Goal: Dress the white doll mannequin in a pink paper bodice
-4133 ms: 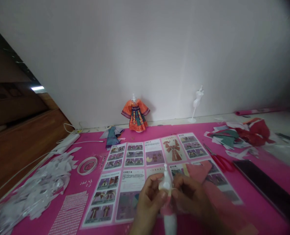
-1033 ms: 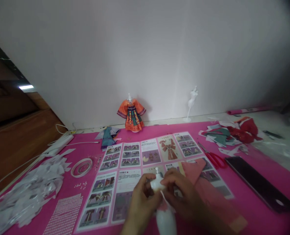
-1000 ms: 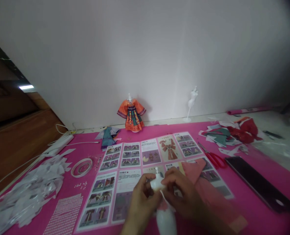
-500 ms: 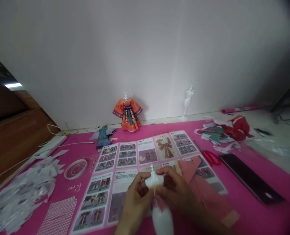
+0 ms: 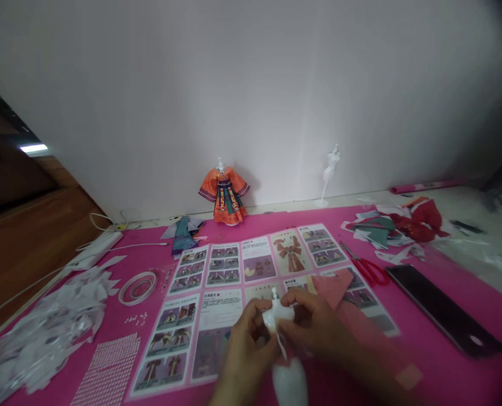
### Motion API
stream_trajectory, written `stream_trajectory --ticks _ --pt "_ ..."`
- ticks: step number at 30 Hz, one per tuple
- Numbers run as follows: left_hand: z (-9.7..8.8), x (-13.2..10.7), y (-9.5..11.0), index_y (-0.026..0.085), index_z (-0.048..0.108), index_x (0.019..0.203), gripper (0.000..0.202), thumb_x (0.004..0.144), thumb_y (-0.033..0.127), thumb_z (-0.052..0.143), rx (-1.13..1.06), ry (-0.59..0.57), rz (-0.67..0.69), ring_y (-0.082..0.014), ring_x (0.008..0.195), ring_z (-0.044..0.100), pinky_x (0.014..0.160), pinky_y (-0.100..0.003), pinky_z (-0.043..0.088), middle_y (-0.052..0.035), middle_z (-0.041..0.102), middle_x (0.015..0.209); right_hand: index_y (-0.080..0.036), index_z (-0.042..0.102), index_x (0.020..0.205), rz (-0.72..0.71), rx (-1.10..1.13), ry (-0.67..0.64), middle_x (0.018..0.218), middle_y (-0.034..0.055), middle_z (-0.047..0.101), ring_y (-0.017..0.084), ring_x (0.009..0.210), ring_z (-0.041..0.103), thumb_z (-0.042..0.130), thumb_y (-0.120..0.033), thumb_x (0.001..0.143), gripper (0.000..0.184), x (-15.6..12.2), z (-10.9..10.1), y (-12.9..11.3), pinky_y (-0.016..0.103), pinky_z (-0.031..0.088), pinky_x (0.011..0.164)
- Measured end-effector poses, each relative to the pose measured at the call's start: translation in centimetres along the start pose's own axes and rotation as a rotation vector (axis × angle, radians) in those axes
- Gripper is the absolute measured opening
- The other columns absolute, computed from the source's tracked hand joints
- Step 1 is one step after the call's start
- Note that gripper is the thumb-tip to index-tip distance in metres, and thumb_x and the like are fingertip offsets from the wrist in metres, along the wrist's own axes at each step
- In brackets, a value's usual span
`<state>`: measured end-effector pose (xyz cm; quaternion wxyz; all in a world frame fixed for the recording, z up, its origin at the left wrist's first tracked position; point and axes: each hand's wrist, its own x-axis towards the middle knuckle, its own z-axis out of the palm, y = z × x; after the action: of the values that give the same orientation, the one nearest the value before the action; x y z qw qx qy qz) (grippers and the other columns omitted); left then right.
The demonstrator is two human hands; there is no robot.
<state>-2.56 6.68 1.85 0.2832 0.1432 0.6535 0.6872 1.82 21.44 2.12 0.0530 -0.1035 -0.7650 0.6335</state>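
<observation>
Low in the middle of the head view, a small white dress-form mannequin (image 5: 290, 382) is held upright between my two hands. My left hand (image 5: 249, 341) is closed on its shoulder and side at the left. From the other side my right hand (image 5: 314, 324) pinches the upper body, its thumb across the chest and its fingers behind the shoulder. A thin whitish strip hangs down the mannequin's front near the thumbs. Something pinkish shows round its waist, too blurred to name. Beside my right hand lies pink fabric (image 5: 333, 287), partly under my forearm.
A printed instruction sheet (image 5: 221, 304) lies on the pink mat (image 5: 149, 332). At the back stand a mannequin in an orange robe (image 5: 224, 194) and a bare mannequin (image 5: 330, 169). Tape rolls (image 5: 137, 288), plastic wrappings (image 5: 52, 332), scissors (image 5: 371, 270), fabric scraps (image 5: 378, 228) and a dark phone-like slab (image 5: 441, 310) lie around.
The whole scene has shifted a little to the right in view. My left thumb has lowered from the mannequin's chest, showing more of it; both hands still hold it.
</observation>
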Motion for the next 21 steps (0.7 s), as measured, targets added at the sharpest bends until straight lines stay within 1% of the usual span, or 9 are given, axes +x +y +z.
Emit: stream_trajectory --ticks 3,6,9,11,13,15,18,21 --pt "-0.2 0.0 -0.3 0.021 0.041 0.103 0.043 0.07 0.022 0.068 0.025 -0.037 0.004 -0.0128 0.056 0.052 0.05 -0.023 0.044 0.007 0.05 0.065 -0.018 0.053 0.081 0.021 -0.011 -0.035 0.052 -0.0078 0.045 0.008 0.045 0.043 0.061 -0.017 0.062 0.021 0.0 -0.3 -0.1 0.02 0.03 0.042" --pt "-0.2 0.1 -0.2 0.02 0.041 0.102 0.044 0.067 0.019 0.068 0.048 -0.042 -0.002 -0.0122 0.057 0.05 0.049 -0.022 0.039 0.0078 0.048 0.062 -0.019 0.052 0.082 0.027 0.011 -0.097 0.053 -0.0068 0.048 0.009 0.046 0.045 0.061 -0.017 0.063 0.021 0.0 -0.6 -0.2 0.019 0.03 0.042" --pt "-0.2 0.1 0.2 0.02 0.042 0.1 0.043 0.067 0.017 0.069 0.007 -0.077 -0.008 -0.012 0.061 0.051 0.054 -0.023 0.04 0.0059 0.054 0.066 -0.018 0.053 0.084 0.036 0.046 -0.134 0.056 -0.0054 0.051 0.009 0.048 0.045 0.064 -0.021 0.062 0.024 0.1 -1.0 -0.3 0.019 0.03 0.043" --pt "-0.1 0.1 0.4 0.021 0.042 0.1 0.044 0.067 0.018 0.071 -0.034 -0.092 -0.012 -0.0108 0.061 0.049 0.058 -0.023 0.042 0.0057 0.056 0.068 -0.018 0.052 0.085 0.061 0.099 -0.162 0.056 -0.0058 0.051 0.009 0.048 0.043 0.067 -0.024 0.063 0.027 0.2 -1.2 -0.1 0.019 0.029 0.044" --pt "-0.1 0.0 0.5 0.021 0.043 0.099 0.044 0.068 0.021 0.073 -0.045 -0.068 0.0 -0.0101 0.06 0.048 0.062 -0.024 0.043 0.0061 0.055 0.068 -0.018 0.051 0.086 0.076 0.175 -0.202 0.057 -0.0059 0.052 0.008 0.048 0.045 0.071 -0.028 0.065 0.031 0.3 -1.2 0.4 0.019 0.03 0.045" --pt "-0.2 0.0 0.5 0.02 0.043 0.1 0.043 0.069 0.023 0.072 -0.033 -0.043 0.021 -0.0113 0.064 0.05 0.066 -0.026 0.043 0.0043 0.056 0.072 -0.018 0.051 0.089 0.084 0.277 -0.245 0.06 -0.005 0.056 0.009 0.051 0.051 0.075 -0.033 0.067 0.035 0.4 -1.1 1.0 0.02 0.034 0.048" --pt "-0.3 -0.1 0.5 0.019 0.044 0.1 0.039 0.072 0.028 0.07 0.019 -0.005 0.035 -0.0135 0.068 0.052 0.064 -0.026 0.042 0.0014 0.058 0.076 -0.019 0.051 0.09 0.079 0.403 -0.291 0.065 -0.0037 0.059 0.012 0.058 0.058 0.079 -0.04 0.067 0.042 0.5 -0.9 1.7 0.023 0.042 0.054" --pt "-0.2 -0.1 0.4 0.018 0.046 0.099 0.034 0.073 0.029 0.066 0.11 0.057 0.053 -0.0142 0.066 0.052 0.061 -0.026 0.041 0.0004 0.058 0.076 -0.02 0.051 0.09 0.07 0.386 -0.29 0.064 -0.0052 0.056 0.012 0.058 0.055 0.081 -0.042 0.064 0.046 0.4 -0.8 1.7 0.022 0.039 0.052"
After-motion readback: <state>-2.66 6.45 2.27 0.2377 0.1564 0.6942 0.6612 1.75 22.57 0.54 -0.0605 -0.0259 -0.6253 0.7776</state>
